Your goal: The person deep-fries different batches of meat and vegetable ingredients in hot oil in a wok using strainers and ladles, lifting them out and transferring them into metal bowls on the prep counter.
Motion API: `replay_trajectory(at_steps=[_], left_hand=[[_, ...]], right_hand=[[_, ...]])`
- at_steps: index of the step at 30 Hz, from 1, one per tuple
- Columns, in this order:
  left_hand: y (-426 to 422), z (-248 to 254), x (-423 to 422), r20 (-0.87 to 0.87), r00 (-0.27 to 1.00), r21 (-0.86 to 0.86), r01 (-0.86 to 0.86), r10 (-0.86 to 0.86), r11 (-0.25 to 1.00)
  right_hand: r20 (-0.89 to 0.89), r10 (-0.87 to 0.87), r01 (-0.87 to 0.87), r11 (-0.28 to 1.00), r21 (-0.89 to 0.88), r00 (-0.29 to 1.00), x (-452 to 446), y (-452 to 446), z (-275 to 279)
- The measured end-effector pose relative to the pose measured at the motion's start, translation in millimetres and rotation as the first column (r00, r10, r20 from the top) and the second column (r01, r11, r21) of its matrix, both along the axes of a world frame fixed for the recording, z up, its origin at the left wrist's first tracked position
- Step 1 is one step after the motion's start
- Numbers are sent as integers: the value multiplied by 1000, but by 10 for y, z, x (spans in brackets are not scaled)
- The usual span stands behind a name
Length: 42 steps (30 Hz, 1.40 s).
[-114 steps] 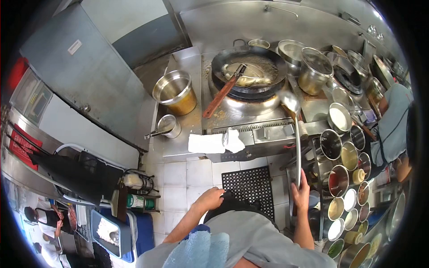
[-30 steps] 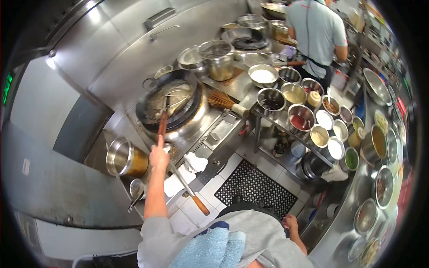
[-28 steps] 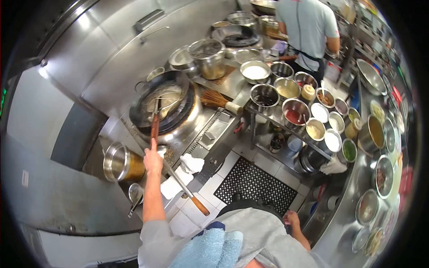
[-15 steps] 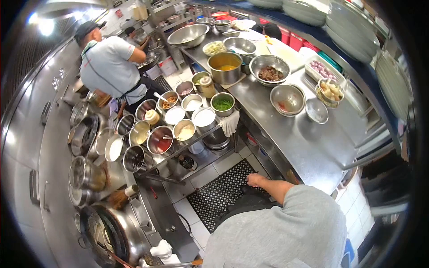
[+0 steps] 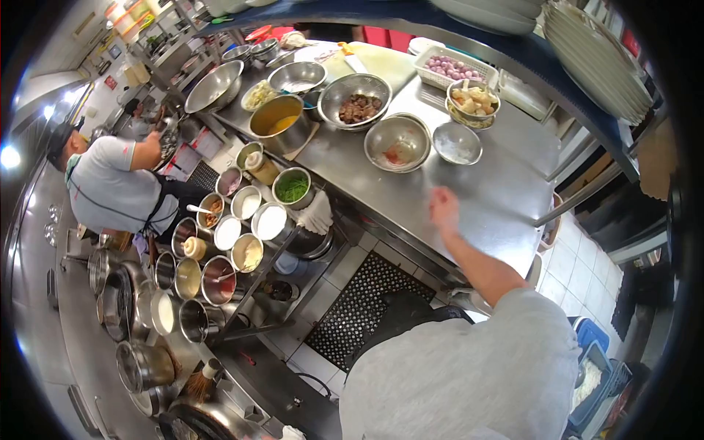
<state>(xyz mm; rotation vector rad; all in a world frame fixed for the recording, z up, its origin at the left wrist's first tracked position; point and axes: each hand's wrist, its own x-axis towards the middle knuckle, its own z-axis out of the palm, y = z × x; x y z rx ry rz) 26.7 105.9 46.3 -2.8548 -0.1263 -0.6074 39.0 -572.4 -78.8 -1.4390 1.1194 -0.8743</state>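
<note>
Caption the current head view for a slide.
Right hand above the steel counter, near the small metal bowl; left hand unseen.

small bowl (image 5: 457,144) beside wide bowl (image 5: 380,149)

Bright glare at far left; steel counter (image 5: 506,172) reflects light; hand (image 5: 443,210) blurred; edges warped, black.

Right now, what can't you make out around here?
Left hand: outside the head view.
Right hand: finger positions blurred in the head view.
Wok: contents cut off by the head view's bottom edge.
Plate stack: top cut off by the head view's top edge.
</note>
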Motion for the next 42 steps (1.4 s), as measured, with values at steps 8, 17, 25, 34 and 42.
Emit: replay_trajectory(at_steps=[8, 17, 25, 34, 42], left_hand=[[-1651, -300, 615, -394, 796, -557, 190, -459, 808], [-2090, -385, 813, -469, 714, -610, 164, -520, 775], [-2186, -706, 840, -586, 562, -639, 122, -584, 759], [-2687, -805, 1274, -403, 406, -839, 193, -820, 508], [-4363, -782, 2087, -85, 71, -986, -150, -994, 74]], right_hand=[[176, -248, 187, 933, 307, 952, -216, -1524, 67], [-13, -246, 241, 958, -154, 969, 143, -1851, 209], [-507, -408, 113, 850, -515, 759, -173, -2244, 254], [-289, -341, 130, 817, -562, 894, -795, -1035, 294], [-216, -240, 136, 903, -408, 946, -1283, 232, 382]])
